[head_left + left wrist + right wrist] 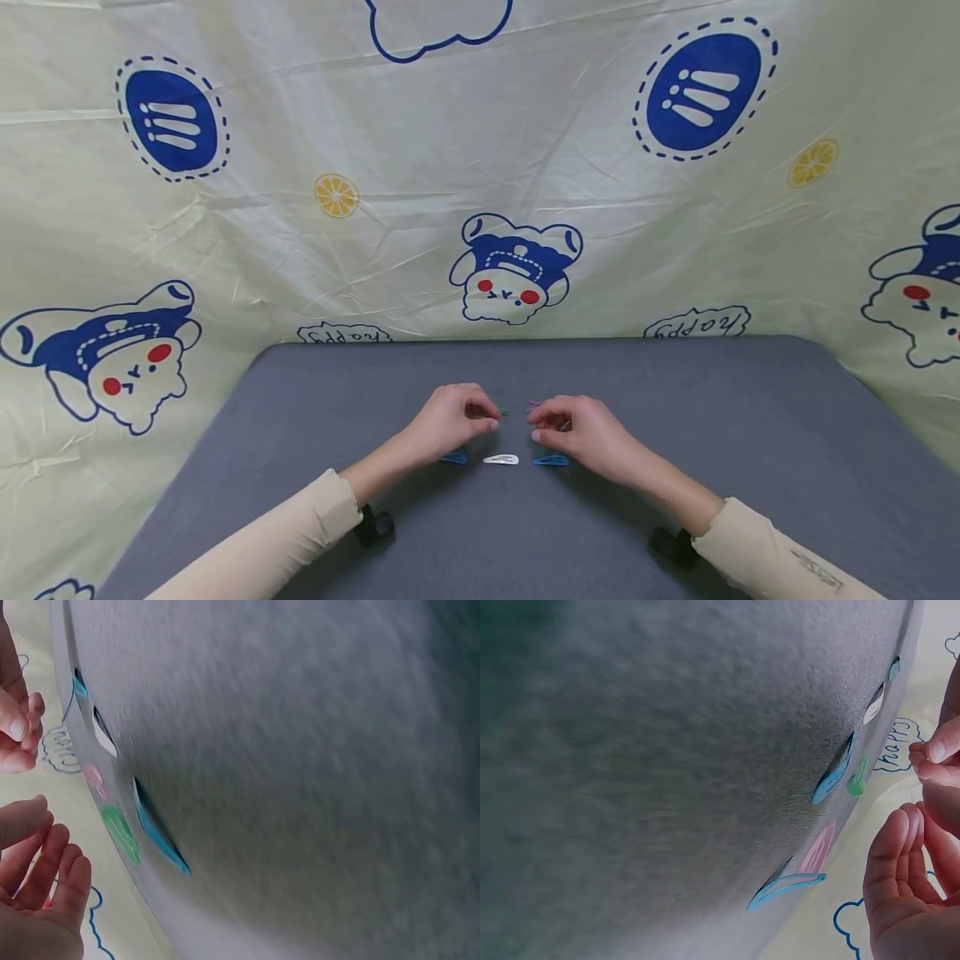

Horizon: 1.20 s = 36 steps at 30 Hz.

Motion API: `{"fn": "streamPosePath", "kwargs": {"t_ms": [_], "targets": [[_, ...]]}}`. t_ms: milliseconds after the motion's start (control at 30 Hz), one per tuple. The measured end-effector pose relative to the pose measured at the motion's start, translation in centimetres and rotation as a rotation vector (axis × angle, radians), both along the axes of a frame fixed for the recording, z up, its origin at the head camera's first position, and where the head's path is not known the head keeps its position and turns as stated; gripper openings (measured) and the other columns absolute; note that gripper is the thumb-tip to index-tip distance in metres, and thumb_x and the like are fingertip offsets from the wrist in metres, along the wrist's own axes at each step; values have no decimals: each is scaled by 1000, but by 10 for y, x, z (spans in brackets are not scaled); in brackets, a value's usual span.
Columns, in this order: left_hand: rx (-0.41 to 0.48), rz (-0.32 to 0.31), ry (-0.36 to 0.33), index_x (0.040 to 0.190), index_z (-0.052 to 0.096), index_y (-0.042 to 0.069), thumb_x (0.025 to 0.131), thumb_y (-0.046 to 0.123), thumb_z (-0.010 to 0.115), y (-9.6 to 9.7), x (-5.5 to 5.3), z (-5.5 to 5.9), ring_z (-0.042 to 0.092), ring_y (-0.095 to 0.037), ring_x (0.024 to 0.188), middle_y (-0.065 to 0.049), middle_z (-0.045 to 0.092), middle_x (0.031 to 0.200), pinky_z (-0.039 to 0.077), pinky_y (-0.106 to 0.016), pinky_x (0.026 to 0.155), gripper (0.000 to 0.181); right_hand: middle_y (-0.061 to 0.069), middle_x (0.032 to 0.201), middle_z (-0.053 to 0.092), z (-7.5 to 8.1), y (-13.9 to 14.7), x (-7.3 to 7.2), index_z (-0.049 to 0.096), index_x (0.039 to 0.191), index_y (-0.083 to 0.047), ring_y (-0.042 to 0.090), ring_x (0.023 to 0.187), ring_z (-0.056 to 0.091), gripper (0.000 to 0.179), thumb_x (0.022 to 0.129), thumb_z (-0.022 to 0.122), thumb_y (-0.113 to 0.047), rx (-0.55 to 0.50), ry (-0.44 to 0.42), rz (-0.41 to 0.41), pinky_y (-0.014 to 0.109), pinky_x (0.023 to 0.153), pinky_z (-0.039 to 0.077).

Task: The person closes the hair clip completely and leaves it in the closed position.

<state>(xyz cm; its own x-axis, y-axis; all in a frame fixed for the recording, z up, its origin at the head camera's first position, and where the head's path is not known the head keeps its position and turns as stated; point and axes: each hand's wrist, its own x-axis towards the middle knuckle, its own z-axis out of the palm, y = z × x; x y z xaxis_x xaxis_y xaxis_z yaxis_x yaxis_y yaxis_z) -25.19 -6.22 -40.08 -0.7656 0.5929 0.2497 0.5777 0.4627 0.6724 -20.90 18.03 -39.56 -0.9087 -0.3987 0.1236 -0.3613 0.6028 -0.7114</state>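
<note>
Snap hair clips lie on the grey table. In the head view a row has a blue clip [454, 457], a white clip [501, 459] and a second blue clip [551, 460]. Behind them are a green clip [503, 412] and a pink clip [533, 407], both partly hidden by the hands. The right wrist view has another blue clip [784, 890] overlapping the pink clip [819, 847]. My left hand [452, 421] hovers by the green clip, fingers loosely bent, holding nothing visible. Near the pink clip, my right hand [588, 433] is likewise raised, fingers loosely bent around nothing.
The grey table [337, 375] reaches back to a pale printed curtain [405, 258], which also hangs at both sides. Black wrist straps [373, 527] sit at the sleeve cuffs.
</note>
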Motion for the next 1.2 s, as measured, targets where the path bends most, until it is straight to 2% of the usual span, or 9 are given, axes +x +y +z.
{"fn": "streamPosePath", "kwargs": {"t_ms": [300, 667, 833, 1200], "targets": [[-20, 79, -10, 94, 76, 7, 87, 8, 75, -12, -11, -1, 58, -12, 79, 8, 63, 85, 50, -28, 72, 7, -5, 91, 65, -1, -15, -16, 73, 107, -8, 14, 81, 58, 17, 91, 71, -14, -11, 5, -37, 32, 72, 51], [-41, 112, -23, 94, 76, 7, 86, 8, 76, -21, -28, -9, 59, -11, 79, 6, 65, 86, 51, -29, 71, 9, -3, 89, 66, 0, -35, -35, 73, 108, -6, 17, 78, 59, 18, 90, 71, -9, -23, -45, -54, 32, 69, 51], [-55, 105, -38, 94, 75, 7, 85, 8, 77, -23, -35, -12, 59, -10, 78, 5, 66, 87, 50, -27, 68, 9, -2, 88, 66, -3, -41, -44, 73, 107, -5, 15, 76, 59, 18, 89, 71, -7, 9, -60, -37, 31, 67, 50], [-119, 31, -92, 94, 75, 6, 85, 9, 76, -31, -46, -16, 57, -9, 71, 5, 67, 84, 49, -25, 62, 9, -1, 92, 67, -5, -46, -54, 73, 105, -5, 15, 81, 59, 16, 89, 71, -4, 66, -67, -17, 30, 68, 50]]}}
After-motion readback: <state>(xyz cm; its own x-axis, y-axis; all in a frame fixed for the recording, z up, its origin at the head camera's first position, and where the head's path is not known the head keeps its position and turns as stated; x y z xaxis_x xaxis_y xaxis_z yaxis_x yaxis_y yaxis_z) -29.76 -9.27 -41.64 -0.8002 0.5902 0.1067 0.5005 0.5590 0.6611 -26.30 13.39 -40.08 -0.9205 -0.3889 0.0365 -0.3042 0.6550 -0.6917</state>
